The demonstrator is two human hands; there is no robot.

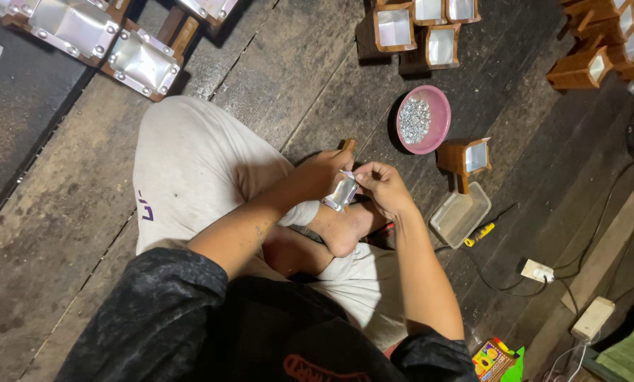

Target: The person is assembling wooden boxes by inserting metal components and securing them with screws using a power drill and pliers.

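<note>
I sit cross-legged on a dark plank floor. My left hand (322, 172) holds a small wooden piece (348, 144) with a shiny silver sheet (342, 192) on it, above my bare foot. My right hand (382, 185) pinches the top edge of that silver sheet between thumb and fingers. Both hands meet at the sheet. What lies under the hands is hidden.
A pink bowl (437, 113) of small silvery bits sits just beyond my hands. Beside it stand a small wooden box with a silver face (465, 157), a clear plastic tray (460, 214) and a yellow tool (480, 234). More such boxes (416, 30) line the far floor. Cables and a socket (538, 271) lie right.
</note>
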